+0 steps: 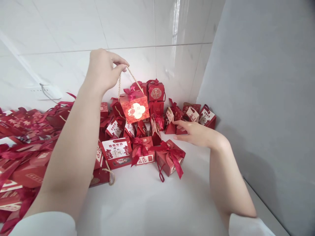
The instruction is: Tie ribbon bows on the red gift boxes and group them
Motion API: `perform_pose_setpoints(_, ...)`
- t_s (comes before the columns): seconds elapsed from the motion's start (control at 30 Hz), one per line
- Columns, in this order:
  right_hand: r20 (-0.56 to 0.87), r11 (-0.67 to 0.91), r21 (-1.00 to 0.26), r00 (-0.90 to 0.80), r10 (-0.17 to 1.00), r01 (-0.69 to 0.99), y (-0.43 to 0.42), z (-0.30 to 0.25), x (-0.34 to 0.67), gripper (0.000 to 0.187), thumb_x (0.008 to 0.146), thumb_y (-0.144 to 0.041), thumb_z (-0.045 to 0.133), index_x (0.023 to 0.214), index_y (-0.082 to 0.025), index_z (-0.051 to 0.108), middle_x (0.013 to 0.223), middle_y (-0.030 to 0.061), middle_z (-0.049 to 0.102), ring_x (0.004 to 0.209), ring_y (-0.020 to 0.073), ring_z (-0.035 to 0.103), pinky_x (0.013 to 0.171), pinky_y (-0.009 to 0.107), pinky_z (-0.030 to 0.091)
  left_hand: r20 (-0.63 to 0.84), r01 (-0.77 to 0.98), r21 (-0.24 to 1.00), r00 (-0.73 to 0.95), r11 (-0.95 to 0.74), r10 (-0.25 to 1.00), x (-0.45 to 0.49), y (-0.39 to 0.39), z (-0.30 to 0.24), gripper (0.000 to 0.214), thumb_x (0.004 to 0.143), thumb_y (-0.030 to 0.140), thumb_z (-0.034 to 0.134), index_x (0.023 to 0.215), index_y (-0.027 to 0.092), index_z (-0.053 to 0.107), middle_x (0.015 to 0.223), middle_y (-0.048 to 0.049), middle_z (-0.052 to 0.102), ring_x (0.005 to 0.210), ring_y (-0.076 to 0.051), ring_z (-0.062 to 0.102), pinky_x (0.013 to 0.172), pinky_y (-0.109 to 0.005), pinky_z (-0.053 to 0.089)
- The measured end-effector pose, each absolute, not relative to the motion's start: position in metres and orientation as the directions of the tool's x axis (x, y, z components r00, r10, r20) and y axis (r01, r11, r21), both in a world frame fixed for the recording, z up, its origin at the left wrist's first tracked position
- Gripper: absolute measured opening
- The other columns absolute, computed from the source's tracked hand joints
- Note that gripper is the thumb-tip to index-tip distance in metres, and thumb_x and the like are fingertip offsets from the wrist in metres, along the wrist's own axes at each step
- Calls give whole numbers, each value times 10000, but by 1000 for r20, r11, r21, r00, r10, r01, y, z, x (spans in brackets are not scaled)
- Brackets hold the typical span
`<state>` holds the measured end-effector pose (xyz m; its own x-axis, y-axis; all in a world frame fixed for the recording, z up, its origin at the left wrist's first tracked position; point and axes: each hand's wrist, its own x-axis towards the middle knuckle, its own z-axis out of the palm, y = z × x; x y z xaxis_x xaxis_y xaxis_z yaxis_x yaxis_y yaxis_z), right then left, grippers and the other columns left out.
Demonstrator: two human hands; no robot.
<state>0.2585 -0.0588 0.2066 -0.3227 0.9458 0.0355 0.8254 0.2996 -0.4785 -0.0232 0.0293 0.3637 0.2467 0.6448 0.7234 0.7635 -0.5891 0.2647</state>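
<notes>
My left hand (104, 70) pinches the twisted gold cord handle (135, 80) of a red gift box (134, 108). This box hangs tilted above the others, with a red ribbon on top and a cream flower-shaped label on its front. Lower on the right, my right hand (195, 132) has its fingers stretched out and apart. Its fingertips are beside a small upright red box with a cream panel (169, 116); I cannot tell whether they touch it. In front of that hand lies a red box with a wide ribbon bow (171, 157).
Red boxes and ribbons (22, 150) are heaped along the left. Two boxes are stacked at the back, the upper with a round gold emblem (156, 94). White wall tiles (128, 26) rise behind, and a grey panel (265, 82) bounds the right of the white surface (152, 206).
</notes>
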Motion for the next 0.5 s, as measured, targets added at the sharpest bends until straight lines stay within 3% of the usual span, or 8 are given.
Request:
perform_pose_setpoints(0.13,12,290,-463,-322,947,838,-59,207,261,603,917,-494,548,1450,-234,439,1296,118,650,1135,325,641,849,398,542,716,766,197,313,-611,624,-18,12,366,182,836,276,649,954,188,755,869,5,725,800,-125,564,877,-277,453)
perform_pose_setpoints(0.27,12,288,-467,-320,947,836,-58,206,262,550,922,-489,541,1409,-241,477,1300,111,646,1111,305,650,814,366,541,780,737,163,312,-656,543,-17,9,367,183,852,294,620,966,213,738,873,11,709,834,-121,591,880,-285,468)
perform_pose_setpoints(0.37,24,298,-464,-324,946,834,-56,204,261,525,920,-465,553,1390,-238,493,1261,110,666,1074,298,664,810,367,538,767,703,273,252,-657,589,-17,17,364,162,835,307,651,963,231,715,821,34,655,726,-109,600,777,-297,475)
perform_pose_setpoints(0.5,43,302,-471,-321,946,828,-54,203,262,529,918,-445,569,1396,-233,490,1208,116,690,1033,303,678,841,409,540,747,542,468,180,-698,640,-17,25,356,312,766,235,738,1065,209,653,725,77,629,605,-81,582,736,-312,474)
